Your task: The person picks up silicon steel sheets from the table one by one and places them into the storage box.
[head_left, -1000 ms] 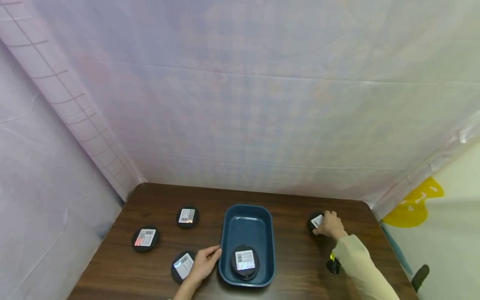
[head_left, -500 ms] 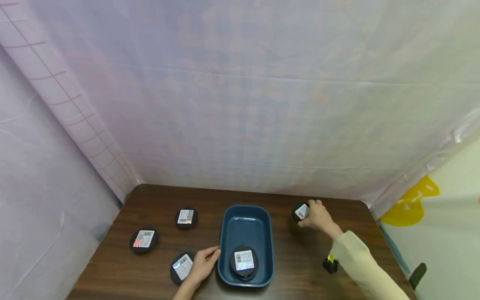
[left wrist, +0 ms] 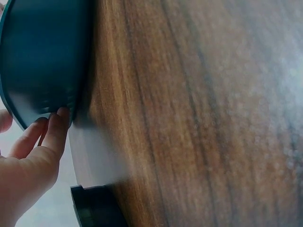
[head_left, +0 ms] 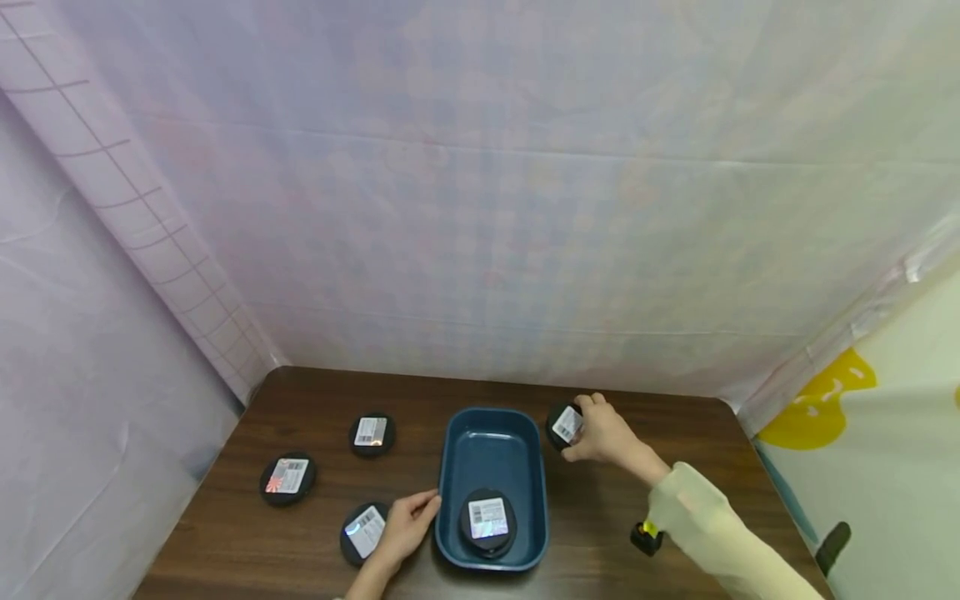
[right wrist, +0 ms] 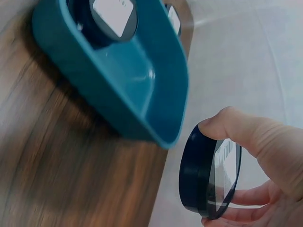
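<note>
My right hand [head_left: 603,433] grips a round black container [right wrist: 196,170] by its sides, thumb on one edge and fingers on the other. A white barcode label shows on its face. The held container is just right of the blue tray's far right corner. My left hand [head_left: 405,525] touches the left outer wall of the blue tray [left wrist: 47,61], fingertips against it near the rim. Inside the tray's near end, a labelled black container [head_left: 487,521] sits on top of another dark round piece, mostly hidden.
On the brown table [head_left: 592,525], left of the tray, lie three more labelled black containers: a far one [head_left: 371,434], a left one [head_left: 288,478] and a near one [head_left: 365,533] partly behind my left hand. A pale curtain [head_left: 480,250] hangs behind the table.
My right hand has carried the black container leftward from the table's right side to beside the tray. The left hand has stayed at the tray wall.
</note>
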A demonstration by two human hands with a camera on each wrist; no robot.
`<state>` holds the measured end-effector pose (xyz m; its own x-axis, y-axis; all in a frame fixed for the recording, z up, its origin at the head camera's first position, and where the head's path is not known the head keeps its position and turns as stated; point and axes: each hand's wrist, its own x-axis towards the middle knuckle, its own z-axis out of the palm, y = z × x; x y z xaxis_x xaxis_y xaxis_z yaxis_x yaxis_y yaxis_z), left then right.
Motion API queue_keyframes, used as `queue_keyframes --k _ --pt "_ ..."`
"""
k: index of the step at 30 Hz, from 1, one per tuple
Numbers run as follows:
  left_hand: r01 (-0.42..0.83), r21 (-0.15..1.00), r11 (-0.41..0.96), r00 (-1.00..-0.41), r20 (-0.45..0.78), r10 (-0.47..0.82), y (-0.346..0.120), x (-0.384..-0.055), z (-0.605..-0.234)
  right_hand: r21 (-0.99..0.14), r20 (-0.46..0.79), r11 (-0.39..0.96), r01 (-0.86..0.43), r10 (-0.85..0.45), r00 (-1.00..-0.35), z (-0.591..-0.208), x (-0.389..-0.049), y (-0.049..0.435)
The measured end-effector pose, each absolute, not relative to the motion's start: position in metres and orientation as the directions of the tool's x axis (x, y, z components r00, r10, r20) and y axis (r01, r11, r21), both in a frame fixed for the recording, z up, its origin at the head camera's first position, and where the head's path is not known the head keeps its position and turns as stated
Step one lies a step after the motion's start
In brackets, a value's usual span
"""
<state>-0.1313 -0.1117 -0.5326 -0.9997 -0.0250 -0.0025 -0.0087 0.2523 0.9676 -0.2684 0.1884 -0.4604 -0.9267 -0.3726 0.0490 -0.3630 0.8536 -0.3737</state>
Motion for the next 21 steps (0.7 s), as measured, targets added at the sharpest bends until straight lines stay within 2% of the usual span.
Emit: queue_keyframes --k 17,21 --pt "0.0 0.966 0.258 -1.0 0.007 -0.026 -0.112 -0.131 -0.533 -0.344 0.099 0.815 -0.467 -0.463 -0.881 -0.451 -0.245 0.155" --pt "-0.011 0.964 0.265 -1.0 -0.003 -0.029 -0.114 -0.135 -0.545 -0.351 0.082 0.807 -0.476 -0.48 -0.874 -0.452 -0.242 0.15"
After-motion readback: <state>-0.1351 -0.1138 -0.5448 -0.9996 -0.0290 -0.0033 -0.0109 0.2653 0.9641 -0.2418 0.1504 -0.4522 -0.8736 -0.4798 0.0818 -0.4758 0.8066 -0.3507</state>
